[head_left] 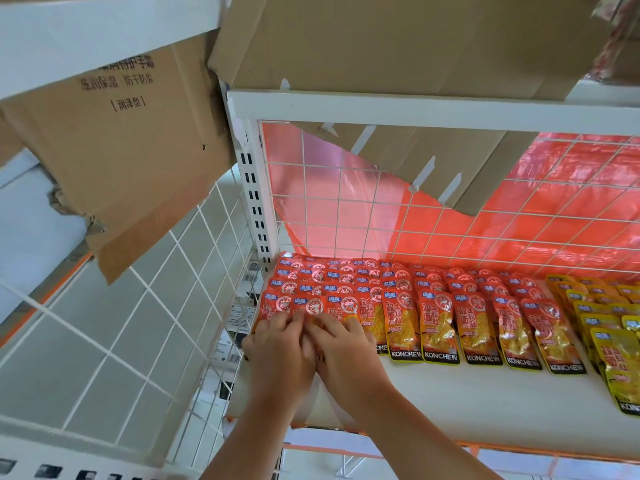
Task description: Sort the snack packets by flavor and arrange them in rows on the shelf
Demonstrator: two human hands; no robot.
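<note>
i log two hands: left hand point(277, 344) and right hand point(341, 348), both flat, press red snack packets point(436, 317) at the shelf's point(467, 400) front left corner. five front labels read "konchew". yellow packets point(620, 355): right edge.

We reach both bare forearms up and forward, and they converge near the front left corner of the shelf point(450, 393). Our left grip point(281, 348) lies palm down close to the shelf's left edge, fingers near straight and slightly spread, pointing toward the back. Our right grip point(341, 342) lies palm down just beside it, and the two touch along their inner sides. Its fingers are also flat and extended. Both wrists are straight and cross the shelf's front edge.
</note>
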